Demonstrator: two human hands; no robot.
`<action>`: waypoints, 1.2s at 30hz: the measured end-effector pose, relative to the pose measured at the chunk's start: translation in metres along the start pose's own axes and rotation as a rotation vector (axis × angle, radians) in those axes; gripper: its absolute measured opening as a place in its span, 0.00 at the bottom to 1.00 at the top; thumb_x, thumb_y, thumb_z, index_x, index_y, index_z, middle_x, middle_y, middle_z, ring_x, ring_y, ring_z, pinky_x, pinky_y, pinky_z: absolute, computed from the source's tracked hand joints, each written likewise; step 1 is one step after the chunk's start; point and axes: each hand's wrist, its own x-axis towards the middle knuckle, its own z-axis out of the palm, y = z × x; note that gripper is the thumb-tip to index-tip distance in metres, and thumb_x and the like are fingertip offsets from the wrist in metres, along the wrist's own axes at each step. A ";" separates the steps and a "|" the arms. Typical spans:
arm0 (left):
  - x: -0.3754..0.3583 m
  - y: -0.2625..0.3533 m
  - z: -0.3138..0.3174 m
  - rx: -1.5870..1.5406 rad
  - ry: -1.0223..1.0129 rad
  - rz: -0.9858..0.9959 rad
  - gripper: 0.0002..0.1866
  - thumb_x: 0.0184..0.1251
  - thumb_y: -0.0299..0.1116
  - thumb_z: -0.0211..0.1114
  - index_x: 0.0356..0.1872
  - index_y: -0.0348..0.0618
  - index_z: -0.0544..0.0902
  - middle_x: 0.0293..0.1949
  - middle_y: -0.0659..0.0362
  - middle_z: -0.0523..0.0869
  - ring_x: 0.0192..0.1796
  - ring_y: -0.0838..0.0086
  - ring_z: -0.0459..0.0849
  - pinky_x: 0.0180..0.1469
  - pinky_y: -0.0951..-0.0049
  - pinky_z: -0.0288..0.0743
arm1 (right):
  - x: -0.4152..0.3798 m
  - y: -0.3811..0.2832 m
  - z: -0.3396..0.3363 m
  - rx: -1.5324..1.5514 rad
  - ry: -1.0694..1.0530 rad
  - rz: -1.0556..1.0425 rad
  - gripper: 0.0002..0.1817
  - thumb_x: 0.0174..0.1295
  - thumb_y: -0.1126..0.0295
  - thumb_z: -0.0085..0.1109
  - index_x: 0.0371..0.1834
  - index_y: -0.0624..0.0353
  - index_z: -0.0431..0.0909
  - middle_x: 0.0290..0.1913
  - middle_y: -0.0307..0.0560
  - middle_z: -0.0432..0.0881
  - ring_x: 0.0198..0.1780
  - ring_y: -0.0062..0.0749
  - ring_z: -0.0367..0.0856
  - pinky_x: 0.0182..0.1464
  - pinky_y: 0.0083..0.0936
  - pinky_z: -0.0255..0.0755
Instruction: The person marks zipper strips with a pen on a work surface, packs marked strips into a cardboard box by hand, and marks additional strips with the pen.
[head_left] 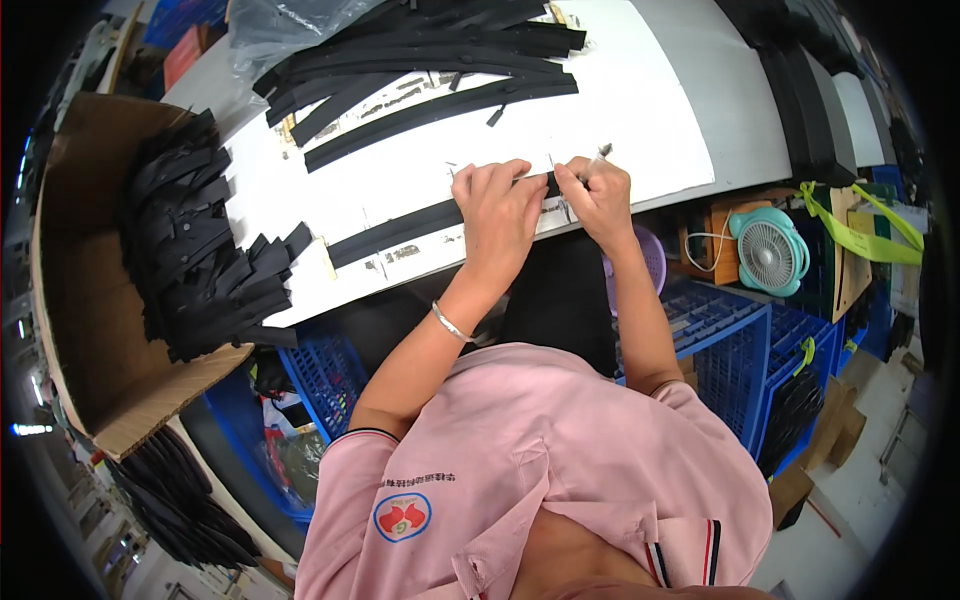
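Observation:
A black zipper strip lies along the near edge of the white tabletop. My left hand rests over the strip, its fingers bent and pressing it down near its right part. At the strip's right end is my right hand, closed around a slim pen-like tool whose dark end sticks up past the fingers. The tool's lower tip is hidden by the hand. Dark marks and short lines show on the white surface beside the strip.
Several black strips lie at the back, by a clear plastic bag. On the left, a cardboard box holds a heap of black strips. Blue crates and a teal fan stand below at the right.

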 end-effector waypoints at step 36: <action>-0.157 -0.104 -0.237 0.763 0.092 -0.534 0.34 0.65 0.12 0.49 0.74 0.45 0.71 0.77 0.45 0.66 0.81 0.49 0.57 0.81 0.47 0.45 | -0.013 0.012 0.004 0.380 0.155 0.252 0.16 0.73 0.71 0.60 0.26 0.68 0.81 0.26 0.41 0.82 0.26 0.17 0.77 0.31 0.17 0.70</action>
